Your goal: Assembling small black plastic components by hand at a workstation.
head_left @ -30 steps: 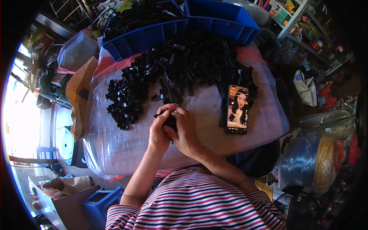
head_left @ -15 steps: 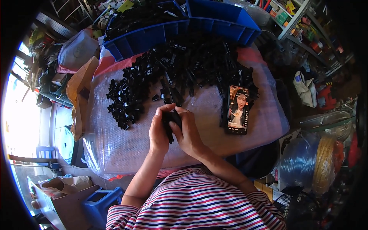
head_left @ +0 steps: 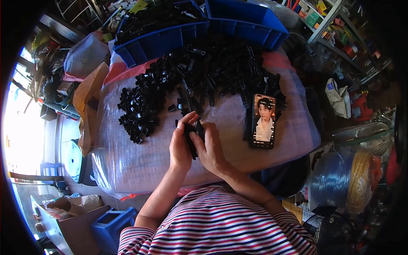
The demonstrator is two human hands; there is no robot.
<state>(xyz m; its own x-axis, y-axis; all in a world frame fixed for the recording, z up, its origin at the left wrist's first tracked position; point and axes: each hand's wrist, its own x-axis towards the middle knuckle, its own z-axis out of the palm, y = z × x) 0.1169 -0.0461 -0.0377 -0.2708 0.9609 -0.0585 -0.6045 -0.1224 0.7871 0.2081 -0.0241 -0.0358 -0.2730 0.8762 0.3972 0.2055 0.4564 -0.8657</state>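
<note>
Two hands [head_left: 180, 146] [head_left: 211, 146] shifted right, black pieces [head_left: 190, 138] held

glossy black parts [head_left: 188, 135], partly hidden, sit clasped between left hand [head_left: 181, 146] and right hand [head_left: 211, 148], a narrow end showing below; their number cannot be told.

Left hand [head_left: 181, 148] and right hand [head_left: 211, 148] close together, fingers [head_left: 190, 117] curled in grip; bare forearms [head_left: 160, 193] slanting forward and inward.
</note>
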